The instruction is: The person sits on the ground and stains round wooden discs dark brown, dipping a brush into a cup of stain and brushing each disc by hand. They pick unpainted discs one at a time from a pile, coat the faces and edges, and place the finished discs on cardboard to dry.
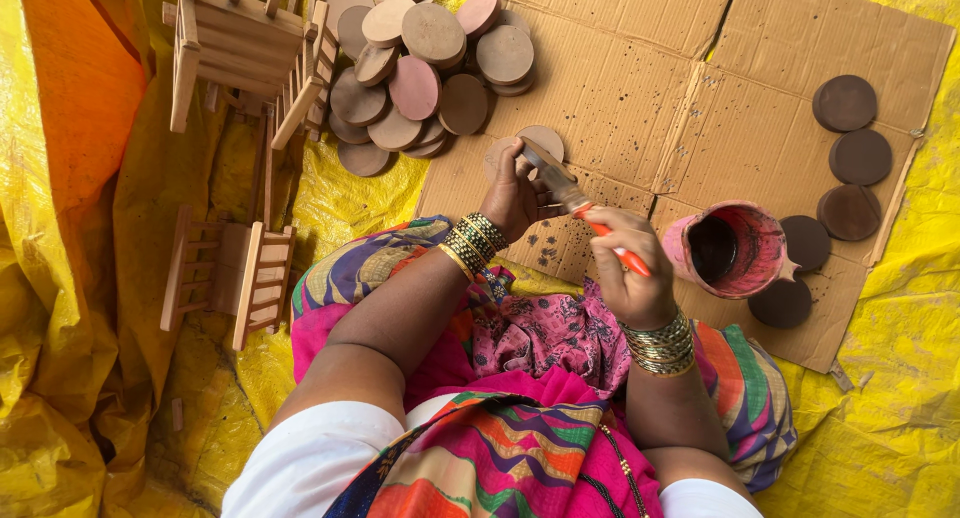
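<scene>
Wooden round disc, pale and unpainted (528,143), lies flat on brown corrugated cardboard sheet (620,98), pinned at near edge by left hand (512,193), fingers curled down onto it. Right hand (630,268) closed round orange-handled paintbrush (585,210), grip approx mid-handle, bristle end angled up-left onto disc face.

For a clean coat, probably best: steady pressure w/ left fingertips at rim only, so no smearing under them; long strokes across face, away from holding fingers; brush not overloaded, since cardboard near disc already speckled w/ dark drips.

Pink-stained paint pot w/ dark liquid (730,248) just right of right hand, mouth tilted toward it, so short reach for a dip, but wrist close enough to knock it.

Dark brown painted discs (850,158) laid singly along right side of cardboard, some by pot, near edge. Free cardboard remains centre and top right. Heap of unpainted pale and pinkish discs (430,68) top centre, partly off cardboard onto yellow plastic sheet (900,418). Small slatted wooden frames (240,48) at left, well apart from hands. Colourful patterned cloth over lap (540,328) directly below work, touching cardboard's near edge.
</scene>
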Demonstrator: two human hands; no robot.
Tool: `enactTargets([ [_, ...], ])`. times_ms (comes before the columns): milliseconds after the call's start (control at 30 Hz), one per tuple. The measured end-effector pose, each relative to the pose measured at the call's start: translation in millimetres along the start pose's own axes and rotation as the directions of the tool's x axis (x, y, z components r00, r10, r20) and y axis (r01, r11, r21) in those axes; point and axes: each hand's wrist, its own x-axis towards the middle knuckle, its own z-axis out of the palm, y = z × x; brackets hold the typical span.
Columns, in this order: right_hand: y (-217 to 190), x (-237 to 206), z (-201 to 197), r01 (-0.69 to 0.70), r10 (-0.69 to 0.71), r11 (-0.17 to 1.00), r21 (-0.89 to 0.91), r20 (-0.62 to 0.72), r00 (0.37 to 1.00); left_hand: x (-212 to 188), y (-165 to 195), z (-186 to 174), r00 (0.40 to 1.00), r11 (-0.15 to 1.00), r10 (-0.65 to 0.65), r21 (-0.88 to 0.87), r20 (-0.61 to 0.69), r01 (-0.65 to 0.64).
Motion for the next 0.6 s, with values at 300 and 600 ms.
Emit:
enactTargets([
  [300,-4.0,3.5,-16.3,-0.054,0.055,0.998,0.014,-0.056,0.997,-7.8,9.5,-0.4,0.978,0.982,0.073,-0.183,0.194,-0.037],
  [600,-1.4,3.8,-10.1,-0.046,0.046,0.998,0.053,-0.003,0.999,-11.5,13.3,-0.4,0.945,0.980,0.097,-0.198,0.314,-0.035],
])
